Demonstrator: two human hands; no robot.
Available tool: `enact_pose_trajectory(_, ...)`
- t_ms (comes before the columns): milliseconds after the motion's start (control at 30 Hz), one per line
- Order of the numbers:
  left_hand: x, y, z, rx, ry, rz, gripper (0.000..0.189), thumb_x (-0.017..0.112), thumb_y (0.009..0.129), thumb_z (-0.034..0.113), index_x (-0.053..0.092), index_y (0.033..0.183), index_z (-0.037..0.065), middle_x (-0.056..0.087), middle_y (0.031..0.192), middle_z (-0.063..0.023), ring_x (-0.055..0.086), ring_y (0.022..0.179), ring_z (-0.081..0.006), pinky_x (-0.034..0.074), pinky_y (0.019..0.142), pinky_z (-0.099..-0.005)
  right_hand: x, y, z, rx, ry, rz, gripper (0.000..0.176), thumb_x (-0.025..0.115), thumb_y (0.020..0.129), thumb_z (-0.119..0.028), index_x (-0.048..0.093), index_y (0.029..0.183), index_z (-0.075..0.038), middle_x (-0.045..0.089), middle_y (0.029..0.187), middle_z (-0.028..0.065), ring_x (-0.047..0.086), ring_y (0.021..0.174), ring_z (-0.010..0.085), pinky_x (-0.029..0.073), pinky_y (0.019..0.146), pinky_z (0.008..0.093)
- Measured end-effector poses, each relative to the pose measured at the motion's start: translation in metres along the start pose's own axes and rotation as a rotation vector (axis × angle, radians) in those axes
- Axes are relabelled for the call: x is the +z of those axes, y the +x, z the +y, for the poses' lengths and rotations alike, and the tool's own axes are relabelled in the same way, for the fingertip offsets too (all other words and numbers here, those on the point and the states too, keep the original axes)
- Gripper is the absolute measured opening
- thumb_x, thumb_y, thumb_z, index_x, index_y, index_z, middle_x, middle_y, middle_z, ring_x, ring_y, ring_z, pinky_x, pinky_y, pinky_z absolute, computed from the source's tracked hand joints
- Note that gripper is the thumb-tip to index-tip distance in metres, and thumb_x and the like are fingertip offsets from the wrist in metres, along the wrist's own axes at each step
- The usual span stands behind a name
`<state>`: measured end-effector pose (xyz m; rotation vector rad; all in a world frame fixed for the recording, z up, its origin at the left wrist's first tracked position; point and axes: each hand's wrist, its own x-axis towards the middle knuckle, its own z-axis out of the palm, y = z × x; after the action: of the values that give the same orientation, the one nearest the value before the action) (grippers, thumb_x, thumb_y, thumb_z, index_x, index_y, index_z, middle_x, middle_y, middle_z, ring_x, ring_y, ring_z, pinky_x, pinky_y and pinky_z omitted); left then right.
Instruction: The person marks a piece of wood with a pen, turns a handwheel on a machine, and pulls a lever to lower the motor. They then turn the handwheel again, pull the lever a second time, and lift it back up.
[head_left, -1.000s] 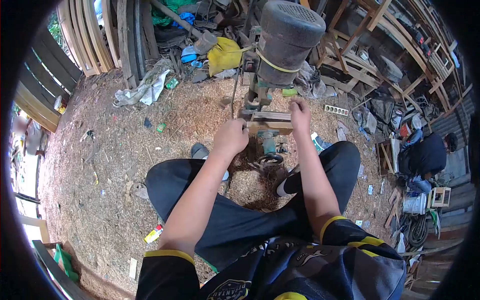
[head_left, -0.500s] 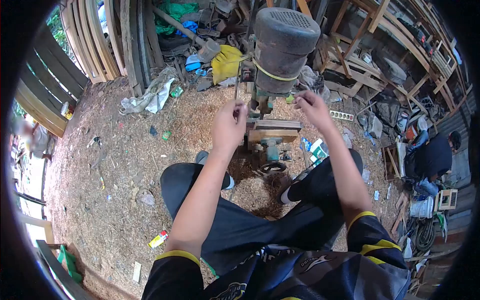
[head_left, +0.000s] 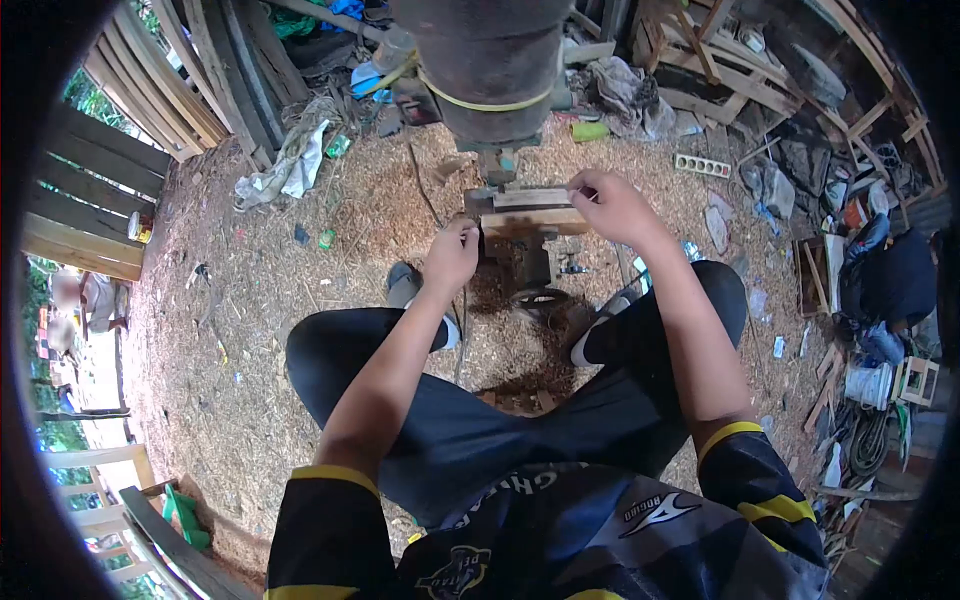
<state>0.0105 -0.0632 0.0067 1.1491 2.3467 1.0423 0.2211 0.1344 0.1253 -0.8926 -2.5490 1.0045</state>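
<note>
A machine with a large dark cylindrical motor, ringed by a yellow band, stands in front of me. Beneath it a wood strip lies along a wooden block above a handwheel. My left hand is beside the left end of the block, its fingers curled together; what they hold, if anything, is hidden. At the strip's right end is my right hand, thumb and forefinger bent close around that end. Whether it grips the wood is unclear.
Wood shavings cover the ground around my legs. A power strip lies at the right, beyond it piled wood and a crouching person. Boards lean at the left. A dark cable runs down left of the machine.
The view has tipped down and moved closer to the machine. My right hand has come in to the wood strip's right end. My left hand is lower, beside the block's left end.
</note>
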Motion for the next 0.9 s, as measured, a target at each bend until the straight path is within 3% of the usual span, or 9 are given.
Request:
enact_pose_trajectory(300, 0.019, 0.016, -0.027, -0.042, -0.103, 0.008, 0.032, 0.056, 0.100, 0.023, 0.068, 0.119, 0.000, 0.073, 0.108, -0.0209, 0.071, 0.103, -0.0343, 0.053, 0.090, -0.0419, 0.016, 0.003, 0.023, 0.065, -0.179, -0.056, 0.021, 0.063, 0.088, -0.021, 0.072, 0.102, -0.008, 0.073, 0.099, 0.0176, 0.069, 0.097, 0.0378, 0.055, 0.086, 0.0473)
enact_pose_trajectory(400, 0.030, 0.008, -0.050, -0.086, 0.055, -0.050, 0.030, 0.054, 0.100, 0.020, 0.068, 0.118, 0.001, 0.072, 0.108, -0.0225, 0.070, 0.105, -0.0342, 0.052, 0.092, -0.0401, 0.024, -0.002, 0.034, 0.056, -0.205, -0.093, 0.021, 0.063, 0.087, -0.021, 0.072, 0.102, -0.008, 0.073, 0.100, 0.0173, 0.069, 0.097, 0.0376, 0.055, 0.086, 0.0476)
enact_pose_trajectory(600, 0.056, -0.005, -0.083, -0.083, -0.016, -0.152, 0.033, 0.051, 0.100, 0.024, 0.069, 0.116, 0.001, 0.072, 0.106, -0.0218, 0.069, 0.104, -0.0359, 0.052, 0.091, -0.0423, 0.036, -0.007, 0.050, 0.098, -0.242, -0.127, 0.020, 0.063, 0.085, -0.020, 0.072, 0.099, -0.008, 0.073, 0.100, 0.0172, 0.069, 0.097, 0.0375, 0.055, 0.085, 0.0482)
enact_pose_trajectory(700, 0.041, -0.018, -0.042, -0.188, 0.058, -0.354, 0.036, 0.051, 0.101, 0.028, 0.068, 0.117, 0.000, 0.072, 0.105, -0.0207, 0.069, 0.101, -0.0355, 0.051, 0.089, -0.0419, 0.037, -0.007, 0.053, 0.142, -0.254, -0.159, 0.021, 0.062, 0.085, -0.019, 0.073, 0.099, -0.008, 0.073, 0.101, 0.0184, 0.069, 0.097, 0.0381, 0.055, 0.086, 0.0478)
enact_pose_trajectory(800, 0.035, -0.024, -0.002, -0.067, 0.011, -0.451, 0.040, 0.051, 0.101, 0.031, 0.067, 0.119, 0.000, 0.072, 0.103, -0.0189, 0.069, 0.098, -0.0345, 0.051, 0.087, -0.0411, 0.048, -0.008, 0.073, 0.206, -0.245, -0.189, 0.023, 0.062, 0.085, -0.019, 0.074, 0.101, -0.008, 0.072, 0.103, 0.0196, 0.069, 0.098, 0.0395, 0.055, 0.086, 0.0481)
enact_pose_trajectory(900, 0.029, -0.030, 0.025, 0.012, 0.129, -0.493, 0.039, 0.049, 0.100, 0.030, 0.068, 0.120, 0.002, 0.069, 0.115, -0.0221, 0.065, 0.110, -0.0385, 0.050, 0.095, -0.0463, 0.079, -0.007, 0.107, 0.258, -0.208, -0.100, 0.024, 0.062, 0.086, -0.021, 0.074, 0.102, -0.008, 0.072, 0.105, 0.0206, 0.069, 0.102, 0.0398, 0.055, 0.088, 0.0491)
